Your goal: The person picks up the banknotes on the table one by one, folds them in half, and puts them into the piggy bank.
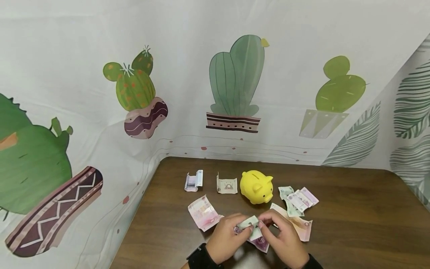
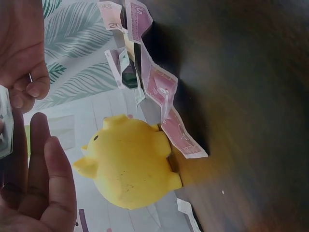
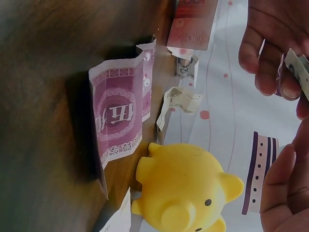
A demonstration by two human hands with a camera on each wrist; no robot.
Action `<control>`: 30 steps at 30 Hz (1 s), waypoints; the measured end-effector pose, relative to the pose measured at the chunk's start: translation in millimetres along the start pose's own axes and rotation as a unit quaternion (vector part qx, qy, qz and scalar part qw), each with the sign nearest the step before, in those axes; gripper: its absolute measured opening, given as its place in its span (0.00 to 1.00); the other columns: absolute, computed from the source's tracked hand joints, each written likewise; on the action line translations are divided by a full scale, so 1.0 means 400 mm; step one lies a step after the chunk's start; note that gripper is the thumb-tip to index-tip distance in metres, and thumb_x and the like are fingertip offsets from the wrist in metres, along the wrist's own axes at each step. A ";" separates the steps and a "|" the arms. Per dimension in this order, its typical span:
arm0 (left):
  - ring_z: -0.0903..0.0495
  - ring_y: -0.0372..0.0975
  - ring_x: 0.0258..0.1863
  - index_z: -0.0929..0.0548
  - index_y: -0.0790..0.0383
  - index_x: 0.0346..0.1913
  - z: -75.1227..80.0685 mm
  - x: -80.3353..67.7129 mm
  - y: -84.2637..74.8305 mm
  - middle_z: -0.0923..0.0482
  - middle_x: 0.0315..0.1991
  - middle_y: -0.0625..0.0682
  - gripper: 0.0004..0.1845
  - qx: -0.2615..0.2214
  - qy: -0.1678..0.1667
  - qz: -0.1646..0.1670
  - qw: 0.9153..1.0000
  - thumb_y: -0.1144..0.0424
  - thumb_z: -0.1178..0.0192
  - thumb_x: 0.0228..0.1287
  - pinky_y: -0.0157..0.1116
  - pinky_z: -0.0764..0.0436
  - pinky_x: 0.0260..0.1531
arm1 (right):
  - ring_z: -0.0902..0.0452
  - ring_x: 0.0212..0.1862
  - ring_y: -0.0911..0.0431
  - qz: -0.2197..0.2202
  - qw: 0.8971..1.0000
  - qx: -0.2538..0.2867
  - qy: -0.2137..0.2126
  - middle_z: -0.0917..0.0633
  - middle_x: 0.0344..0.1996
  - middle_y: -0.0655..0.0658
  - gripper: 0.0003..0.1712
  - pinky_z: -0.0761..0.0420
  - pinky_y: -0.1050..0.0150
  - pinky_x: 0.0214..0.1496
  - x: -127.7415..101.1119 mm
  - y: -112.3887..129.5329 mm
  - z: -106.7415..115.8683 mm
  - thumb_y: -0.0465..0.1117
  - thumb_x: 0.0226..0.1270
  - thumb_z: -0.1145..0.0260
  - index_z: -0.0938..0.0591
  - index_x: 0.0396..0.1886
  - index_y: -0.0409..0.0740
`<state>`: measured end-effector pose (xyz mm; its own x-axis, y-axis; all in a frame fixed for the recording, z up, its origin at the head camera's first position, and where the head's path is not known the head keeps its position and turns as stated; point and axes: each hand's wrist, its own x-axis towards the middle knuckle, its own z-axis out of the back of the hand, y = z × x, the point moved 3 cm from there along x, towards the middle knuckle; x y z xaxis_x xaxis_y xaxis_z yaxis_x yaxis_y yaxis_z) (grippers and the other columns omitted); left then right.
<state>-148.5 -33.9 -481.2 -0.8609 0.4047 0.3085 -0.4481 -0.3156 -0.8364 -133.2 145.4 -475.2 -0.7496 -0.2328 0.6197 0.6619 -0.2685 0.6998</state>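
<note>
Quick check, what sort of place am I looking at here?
Probably a staged home-style tabletop: a dark wooden table boxed in by cactus-print cloth, with a yellow piggy bank and loose banknotes laid out.

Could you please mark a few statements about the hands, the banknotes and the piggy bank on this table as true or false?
1. Both hands hold a folded banknote between them. True.
2. The piggy bank is blue. False: it is yellow.
3. The piggy bank stands on the table beyond the left hand and right hand. True.
4. A banknote is sticking out of the piggy bank's slot. False: the slot shows nothing in it.
5. Loose banknotes lie right of the piggy bank. True.
</note>
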 end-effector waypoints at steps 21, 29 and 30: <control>0.21 0.30 0.38 0.20 0.78 0.51 -0.002 0.014 0.010 0.18 0.38 0.44 0.15 -0.322 -0.002 0.175 0.930 0.68 0.41 0.67 0.28 0.21 0.43 | 0.23 0.45 0.67 -0.056 0.985 0.163 0.000 0.18 0.46 0.54 0.19 0.21 0.70 0.42 -0.004 -0.002 0.001 0.16 0.64 0.44 0.19 0.49 0.35; 0.19 0.33 0.34 0.24 0.80 0.56 -0.001 0.014 0.010 0.16 0.41 0.47 0.18 -0.375 0.025 0.193 0.907 0.67 0.45 0.72 0.32 0.16 0.39 | 0.22 0.49 0.66 -0.058 0.985 0.163 -0.007 0.17 0.47 0.54 0.20 0.21 0.72 0.47 -0.002 -0.006 0.004 0.16 0.64 0.44 0.18 0.49 0.35; 0.19 0.33 0.34 0.24 0.80 0.57 -0.001 0.014 0.011 0.16 0.42 0.48 0.19 -0.377 0.030 0.193 0.905 0.67 0.46 0.72 0.32 0.16 0.38 | 0.22 0.49 0.66 -0.061 0.985 0.162 -0.007 0.17 0.47 0.54 0.19 0.21 0.73 0.48 -0.003 -0.007 0.004 0.16 0.64 0.44 0.18 0.49 0.35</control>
<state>-155.0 -32.6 -483.2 -0.8931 0.4430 -0.0786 0.1950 0.2237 -0.9549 -134.3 147.9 -477.4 -0.8245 -0.2031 0.5281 0.5359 0.0194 0.8441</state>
